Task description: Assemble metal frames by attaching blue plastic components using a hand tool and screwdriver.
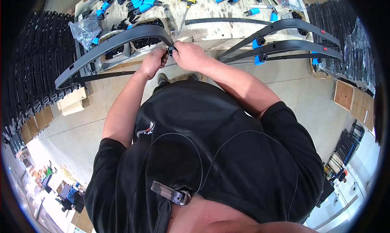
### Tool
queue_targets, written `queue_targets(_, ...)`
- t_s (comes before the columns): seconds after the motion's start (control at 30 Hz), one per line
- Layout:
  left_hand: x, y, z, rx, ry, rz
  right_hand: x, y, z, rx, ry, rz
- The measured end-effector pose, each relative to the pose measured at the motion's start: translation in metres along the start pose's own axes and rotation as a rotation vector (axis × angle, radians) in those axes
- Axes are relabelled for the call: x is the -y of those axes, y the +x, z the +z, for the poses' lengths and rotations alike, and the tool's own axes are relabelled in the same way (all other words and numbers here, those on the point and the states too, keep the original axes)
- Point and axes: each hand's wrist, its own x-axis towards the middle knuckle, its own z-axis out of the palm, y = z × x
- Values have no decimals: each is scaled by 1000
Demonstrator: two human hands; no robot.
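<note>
A long, curved dark grey rail [140, 31] arches over the left part of the bench, and its right end meets my hands. At that end is a small black bracket [171, 51], partly covered by my fingers. My right hand [190, 56] is closed round the rail end and bracket, thumb on top. From the left, my left hand [154, 63] comes against the same bracket with its fingers curled; what they pinch is hidden. Under the arch stand containers of small black parts [147, 42]. The rail's other end hangs past the bench's left side.
Blue-and-black pieces [140, 5] pile up at the back left of the wooden bench [207, 9]. A yellow-and-black T-handle tool [188, 2] lies mid-bench. Two curved rails [280, 46] with blue pieces project at right. Dense rail stacks [40, 58] flank both sides; a plastic bag [86, 31] lies left.
</note>
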Motion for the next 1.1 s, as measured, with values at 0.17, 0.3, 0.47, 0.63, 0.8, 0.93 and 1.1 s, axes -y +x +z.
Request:
queue_targets(0.17,-5,-3,-13,-54,307,117,2,2,-3,28,5,11)
queue_targets(0.3,-29,-14,-9,-2,687,229,-1,1,-2,12,13,4)
queue_targets(0.47,-29,-10,-9,-22,737,165,1,2,-4,33,9,11)
queue_targets(0.63,-21,-4,-2,-23,194,-70,1,3,-4,38,11,-7)
queue_targets(0.8,-27,-6,6,87,-341,-379,-1,4,-4,40,4,2)
queue_targets(0.93,-28,-9,8,63,-405,-410,-1,3,-4,36,5,-7)
queue_targets(1.1,-25,-10,7,1,-67,-203,0,3,-4,39,10,11)
